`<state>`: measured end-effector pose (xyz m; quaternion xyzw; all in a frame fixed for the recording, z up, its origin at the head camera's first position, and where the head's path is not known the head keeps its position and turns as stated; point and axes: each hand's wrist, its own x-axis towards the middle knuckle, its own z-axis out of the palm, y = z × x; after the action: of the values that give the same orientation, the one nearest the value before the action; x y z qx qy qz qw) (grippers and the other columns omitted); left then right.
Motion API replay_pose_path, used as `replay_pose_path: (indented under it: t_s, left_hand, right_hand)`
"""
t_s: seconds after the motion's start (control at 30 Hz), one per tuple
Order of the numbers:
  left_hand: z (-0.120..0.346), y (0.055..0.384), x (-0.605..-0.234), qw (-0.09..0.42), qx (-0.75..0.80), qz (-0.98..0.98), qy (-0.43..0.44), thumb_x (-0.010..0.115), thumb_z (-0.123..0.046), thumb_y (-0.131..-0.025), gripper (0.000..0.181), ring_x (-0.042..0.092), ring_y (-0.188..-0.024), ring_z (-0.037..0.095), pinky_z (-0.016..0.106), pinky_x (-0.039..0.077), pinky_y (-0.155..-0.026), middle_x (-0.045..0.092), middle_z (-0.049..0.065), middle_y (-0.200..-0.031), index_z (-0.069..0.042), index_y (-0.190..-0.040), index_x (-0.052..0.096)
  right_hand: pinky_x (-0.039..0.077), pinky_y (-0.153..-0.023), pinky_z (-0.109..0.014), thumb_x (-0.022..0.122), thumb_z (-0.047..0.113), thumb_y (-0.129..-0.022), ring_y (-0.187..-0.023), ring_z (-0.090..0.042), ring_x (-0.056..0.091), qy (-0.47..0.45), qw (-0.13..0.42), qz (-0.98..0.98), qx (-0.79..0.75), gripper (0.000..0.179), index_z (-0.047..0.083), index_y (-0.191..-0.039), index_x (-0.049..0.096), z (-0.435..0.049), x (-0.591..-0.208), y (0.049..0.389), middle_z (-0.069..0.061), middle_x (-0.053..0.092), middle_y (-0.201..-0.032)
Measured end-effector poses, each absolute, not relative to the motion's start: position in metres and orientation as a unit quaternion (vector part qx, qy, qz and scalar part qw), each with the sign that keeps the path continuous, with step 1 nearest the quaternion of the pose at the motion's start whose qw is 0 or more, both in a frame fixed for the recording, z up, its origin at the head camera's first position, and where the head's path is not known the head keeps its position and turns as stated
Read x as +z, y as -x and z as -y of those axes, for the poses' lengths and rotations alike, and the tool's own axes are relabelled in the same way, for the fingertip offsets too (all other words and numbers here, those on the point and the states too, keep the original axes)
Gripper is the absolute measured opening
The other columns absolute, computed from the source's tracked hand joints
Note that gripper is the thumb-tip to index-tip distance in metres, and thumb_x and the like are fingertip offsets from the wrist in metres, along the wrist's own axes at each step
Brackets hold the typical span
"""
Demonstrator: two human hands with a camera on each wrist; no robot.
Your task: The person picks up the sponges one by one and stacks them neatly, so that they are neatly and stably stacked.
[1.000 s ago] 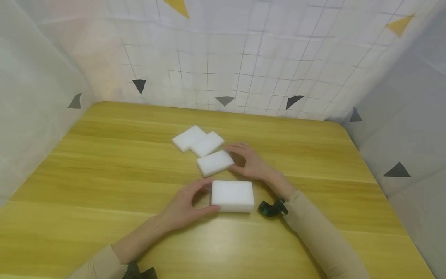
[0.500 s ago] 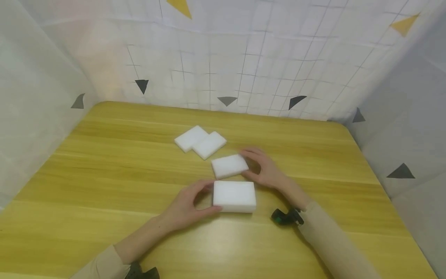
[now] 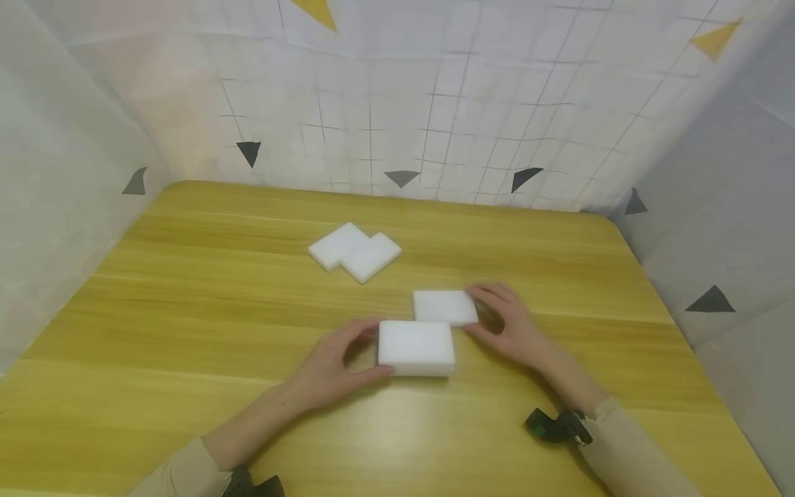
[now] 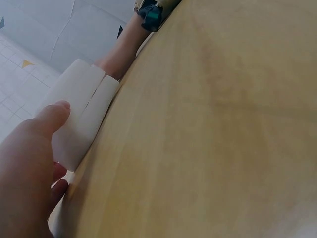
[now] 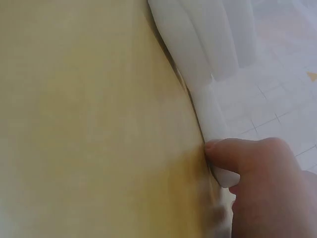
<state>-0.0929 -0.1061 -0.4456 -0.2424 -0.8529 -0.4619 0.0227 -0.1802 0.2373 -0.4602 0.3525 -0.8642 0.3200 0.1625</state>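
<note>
My left hand (image 3: 335, 362) grips the left end of a stack of white sponge blocks (image 3: 416, 342), thumb at the near side and fingers at the far side. Layers of that stack (image 4: 79, 94) show in the left wrist view. Just behind the stack, my right hand (image 3: 512, 328) pinches a single flat white sponge (image 3: 442, 306) by its right end. In the right wrist view, this sponge (image 5: 210, 111) lies low on the table, by the stack. Two more white sponges (image 3: 335, 243) lie farther back, overlapping each other; part of one is covered.
The wooden table (image 3: 186, 310) has a light grain. A white cloth (image 3: 397, 90) with grid lines and triangles hangs behind it, and pale cloth walls (image 3: 702, 228) stand at both sides. Dark wrist devices (image 3: 559, 426) sit at the sleeves.
My right hand has drawn the single sponge rightward and nearer, away from the two at the back, and turned it straighter. My left hand and the stack have stayed in place.
</note>
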Motion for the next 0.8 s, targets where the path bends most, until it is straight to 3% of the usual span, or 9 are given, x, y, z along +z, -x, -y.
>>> replay_pose_path:
  t_s: [0.4, 0.8]
  left_hand:
    - [0.107, 0.093, -0.447, 0.029, -0.465, 0.848, 0.253, 0.082, -0.041, -0.08, 0.071, 0.062, -0.119, 0.017, 0.042, 0.05, -0.106, 0.065, -0.001, -0.132, -0.02, -0.142, 0.052]
    - [0.106, 0.093, -0.448, 0.03, -0.459, 0.85, 0.255, 0.082, -0.042, -0.08, 0.072, 0.062, -0.12, 0.017, 0.042, 0.048, -0.108, 0.063, -0.002, -0.134, -0.021, -0.142, 0.051]
  right_hand:
    - [0.042, -0.101, -0.05, 0.087, 0.017, -0.074, -0.117, -0.032, 0.053, -0.27, 0.195, 0.894, 0.3, 0.058, 0.004, -0.127, 0.065, -0.241, -0.459, 0.146, -0.013, 0.064, -0.127]
    - [0.044, -0.1, -0.053, 0.086, 0.02, -0.076, -0.116, -0.034, 0.056, -0.251, 0.206, 0.9, 0.291, 0.057, 0.002, -0.125, 0.065, -0.238, -0.46, 0.143, -0.015, 0.064, -0.126]
